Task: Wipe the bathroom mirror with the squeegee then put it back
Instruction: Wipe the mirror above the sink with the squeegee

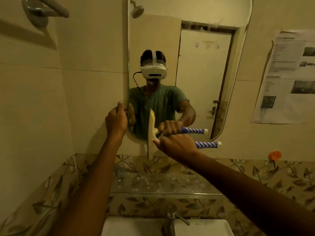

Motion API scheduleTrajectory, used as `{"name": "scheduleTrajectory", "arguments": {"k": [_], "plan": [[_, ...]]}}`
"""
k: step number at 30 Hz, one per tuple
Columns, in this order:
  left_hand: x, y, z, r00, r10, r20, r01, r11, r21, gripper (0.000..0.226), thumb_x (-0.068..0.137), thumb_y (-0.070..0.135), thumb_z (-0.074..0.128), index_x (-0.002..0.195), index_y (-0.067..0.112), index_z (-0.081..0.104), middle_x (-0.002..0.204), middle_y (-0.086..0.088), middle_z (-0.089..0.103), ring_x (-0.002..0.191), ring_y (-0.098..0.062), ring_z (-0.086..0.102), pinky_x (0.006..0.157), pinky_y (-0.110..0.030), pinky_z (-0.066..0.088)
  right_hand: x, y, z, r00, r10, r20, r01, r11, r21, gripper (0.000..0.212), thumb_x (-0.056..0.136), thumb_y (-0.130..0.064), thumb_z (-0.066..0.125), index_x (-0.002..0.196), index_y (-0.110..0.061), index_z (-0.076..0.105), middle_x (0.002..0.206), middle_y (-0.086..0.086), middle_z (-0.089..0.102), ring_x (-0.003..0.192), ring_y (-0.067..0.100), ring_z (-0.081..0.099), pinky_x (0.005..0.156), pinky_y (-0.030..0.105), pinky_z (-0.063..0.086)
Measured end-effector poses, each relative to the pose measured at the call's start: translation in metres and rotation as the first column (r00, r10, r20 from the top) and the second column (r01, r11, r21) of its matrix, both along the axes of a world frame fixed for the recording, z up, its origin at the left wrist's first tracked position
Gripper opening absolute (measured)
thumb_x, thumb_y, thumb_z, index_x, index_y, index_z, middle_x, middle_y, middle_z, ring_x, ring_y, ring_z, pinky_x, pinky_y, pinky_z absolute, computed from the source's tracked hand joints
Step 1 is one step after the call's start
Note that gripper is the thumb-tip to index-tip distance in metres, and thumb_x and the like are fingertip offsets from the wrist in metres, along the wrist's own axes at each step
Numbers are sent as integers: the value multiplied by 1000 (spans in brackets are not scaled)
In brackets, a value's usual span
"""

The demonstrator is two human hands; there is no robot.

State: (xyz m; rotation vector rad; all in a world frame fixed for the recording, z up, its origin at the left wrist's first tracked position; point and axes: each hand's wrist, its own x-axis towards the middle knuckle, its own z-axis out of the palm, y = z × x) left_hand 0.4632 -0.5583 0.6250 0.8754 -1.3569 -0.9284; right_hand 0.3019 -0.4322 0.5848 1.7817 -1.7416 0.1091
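Meanwhile right hand (177,145) grips squeegee (150,133) on mirror (204,65); left hand (116,119) fingers apparently clasp mirror edge.

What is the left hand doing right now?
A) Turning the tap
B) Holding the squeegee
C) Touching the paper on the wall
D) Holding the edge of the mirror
D: the left hand is curled around the left edge of the mirror, while the right hand grips the squeegee against the glass.
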Motion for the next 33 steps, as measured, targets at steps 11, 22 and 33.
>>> {"name": "scheduleTrajectory", "arguments": {"k": [11, 22, 33], "plan": [[-11, 1, -2, 995, 71, -71, -66, 995, 73, 32, 100, 39, 39, 77, 31, 60, 96, -5, 65, 100, -28, 62, 93, -47, 52, -106, 72, -3, 987, -139, 82, 136, 990, 36, 51, 97, -59, 16, 93, -26, 55, 60, -8, 44, 49, 6, 47, 53, 26, 50], [-23, 5, 0, 987, 158, -19, -157, 985, 75, 46, 102, 43, 33, 111, 10, 64, 103, -6, 59, 96, -23, 56, 88, -40, 49, -64, 29, -4, 996, -40, 79, 38, 999, 26, 57, 100, -56, 19, 91, -19, 62, 68, -3, 54, 56, 14, 54, 52, 32, 49], [-27, 4, 0, 987, 159, -37, -154, 982, 106, 49, 101, 43, 33, 117, 8, 62, 119, -15, 62, 108, -31, 59, 87, -41, 49, -153, 101, -14, 960, -273, 56, 267, 959, 96, 42, 99, -57, 24, 84, -26, 48, 60, -6, 48, 47, 7, 44, 48, 21, 39]]}}
